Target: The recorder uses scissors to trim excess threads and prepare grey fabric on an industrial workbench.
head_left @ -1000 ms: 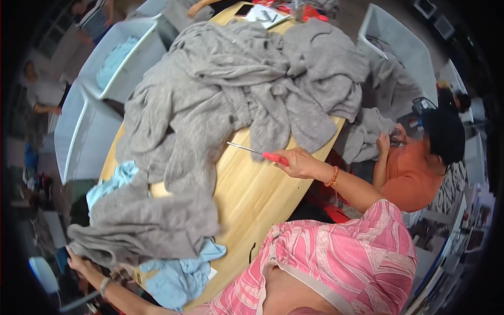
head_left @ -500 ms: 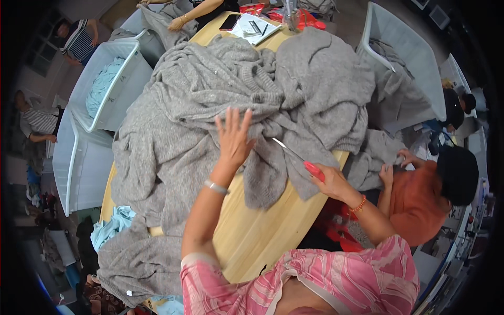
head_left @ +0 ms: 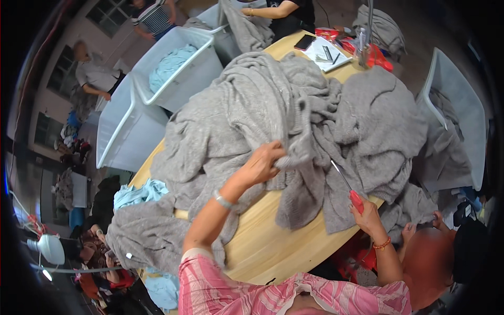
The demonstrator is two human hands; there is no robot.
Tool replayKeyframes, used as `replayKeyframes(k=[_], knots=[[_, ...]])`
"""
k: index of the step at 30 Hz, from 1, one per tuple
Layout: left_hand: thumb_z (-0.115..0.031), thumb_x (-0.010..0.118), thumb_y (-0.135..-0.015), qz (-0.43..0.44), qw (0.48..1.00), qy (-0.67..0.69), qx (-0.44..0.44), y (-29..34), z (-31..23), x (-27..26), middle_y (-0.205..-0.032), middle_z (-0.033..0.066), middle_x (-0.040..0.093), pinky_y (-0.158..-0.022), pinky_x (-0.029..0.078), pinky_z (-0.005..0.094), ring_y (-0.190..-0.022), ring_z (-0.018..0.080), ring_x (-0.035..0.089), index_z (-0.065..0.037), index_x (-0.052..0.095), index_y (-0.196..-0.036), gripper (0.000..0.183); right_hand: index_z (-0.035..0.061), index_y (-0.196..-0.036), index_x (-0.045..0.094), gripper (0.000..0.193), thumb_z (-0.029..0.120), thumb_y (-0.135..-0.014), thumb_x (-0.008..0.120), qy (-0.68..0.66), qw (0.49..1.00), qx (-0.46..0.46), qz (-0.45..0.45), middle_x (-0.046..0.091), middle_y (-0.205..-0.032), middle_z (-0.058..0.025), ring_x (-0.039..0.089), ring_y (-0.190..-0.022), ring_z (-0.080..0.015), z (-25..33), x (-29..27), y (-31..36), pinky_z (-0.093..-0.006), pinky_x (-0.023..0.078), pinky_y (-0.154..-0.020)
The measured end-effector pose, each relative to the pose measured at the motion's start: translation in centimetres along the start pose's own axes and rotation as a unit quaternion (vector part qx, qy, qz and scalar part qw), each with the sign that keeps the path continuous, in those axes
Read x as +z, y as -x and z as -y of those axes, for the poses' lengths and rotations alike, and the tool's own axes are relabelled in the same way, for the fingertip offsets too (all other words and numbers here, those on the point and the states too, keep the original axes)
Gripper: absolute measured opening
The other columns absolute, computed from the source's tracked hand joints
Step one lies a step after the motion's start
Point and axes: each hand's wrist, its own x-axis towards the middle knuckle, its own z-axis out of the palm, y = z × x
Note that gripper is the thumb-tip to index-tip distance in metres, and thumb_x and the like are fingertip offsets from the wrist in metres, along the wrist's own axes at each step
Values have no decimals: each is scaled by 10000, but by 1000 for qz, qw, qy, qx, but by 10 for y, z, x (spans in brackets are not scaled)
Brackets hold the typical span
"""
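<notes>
Left hand [head_left: 262,164] has gone from spread fingers to bunching up a gray knit garment [head_left: 300,149] since the last frame. Going left to right on my remote feed: light blue cloth [head_left: 139,193] by the counter [head_left: 273,244] edge, then that hand, with the garment spilling out just right of it, then my right hand [head_left: 371,219], wrapped around a red-handled tool [head_left: 356,200], shaft angled up-left.

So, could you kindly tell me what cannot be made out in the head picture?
Head view:
Pale wooden table: much of its top, hidden under heaped gray knitted garments.
Red-handled, slim metal tool: handle's rear end, hidden by the right hand.
Bare left hand: some fingertips, hidden by these garments.
White paper sheet: any markings, too small to read.
</notes>
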Motion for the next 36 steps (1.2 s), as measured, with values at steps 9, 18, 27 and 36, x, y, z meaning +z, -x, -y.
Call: replayKeyframes(k=[9,18,27,36], knots=[[61,569,-497,35,998,15,-54,214,-113,-14,-866,108,501,-719,414,388,-839,304,498,-27,583,-819,334,7,-1157,562,347,58,-814,583,68,995,-59,52,652,-1035,-173,653,-913,-257,36,26,29,-313,484,-792],[-146,621,-730,121,937,-161,-284,345,-60,154,-901,156,568,-747,440,412,-889,330,545,-55,631,-847,148,35,-1072,579,288,173,-820,607,144,979,-84,116,612,-780,-227,602,-772,-405,58,62,77,-408,471,-661],[-294,681,-807,-233,864,226,-385,159,26,184,-885,134,631,-629,475,335,-711,218,598,47,532,-1151,507,66,-1086,561,280,201,-844,602,163,976,-114,92,609,-749,-215,594,-727,-417,52,66,92,-473,470,-638],[-25,641,-802,-119,927,347,-72,91,-49,180,-922,30,601,-694,475,255,-768,112,562,-35,543,-1189,399,35,-1131,568,336,187,-835,608,119,993,-4,22,613,-903,-241,598,-872,-409,45,18,84,-410,483,-726]])
